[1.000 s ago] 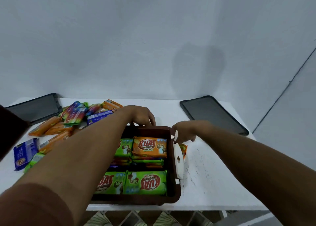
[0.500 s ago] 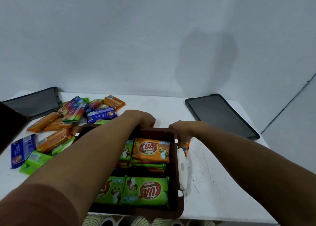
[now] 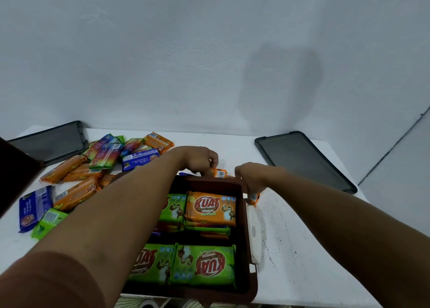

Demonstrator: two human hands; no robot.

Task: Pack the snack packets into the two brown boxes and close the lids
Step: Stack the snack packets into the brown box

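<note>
I have the brown plastic box (image 3: 204, 184) at the near edge of the white surface (image 3: 302, 249). Its lid is off and it looks nearly full: green snack packets (image 3: 202, 263) fill the near row, and an orange KUAT packet (image 3: 210, 208) tops the stack in the far row.

My right hand (image 3: 252, 177) is at the box's far right corner, fingers curled round a small orange packet (image 3: 253, 197) that pokes out beneath it. My left hand (image 3: 200, 161) reaches over the far rim with curled fingers, and its fingertips are against a second small orange packet (image 3: 220, 173) just beyond the rim. Whether it grips that one I cannot tell. The hands are near each other but apart.

Plenty is left. A loose heap of orange, blue and green packets (image 3: 93, 168) covers the left part of the surface. One dark grey lid (image 3: 53, 142) lies flat at the far left corner and another dark lid (image 3: 302, 158) toward the far right corner, neither on a box. A dark brown shape (image 3: 14, 172) at the left edge may be the second box, but too little shows. I judge this box close to done, with the other box and both lids outstanding.
</note>
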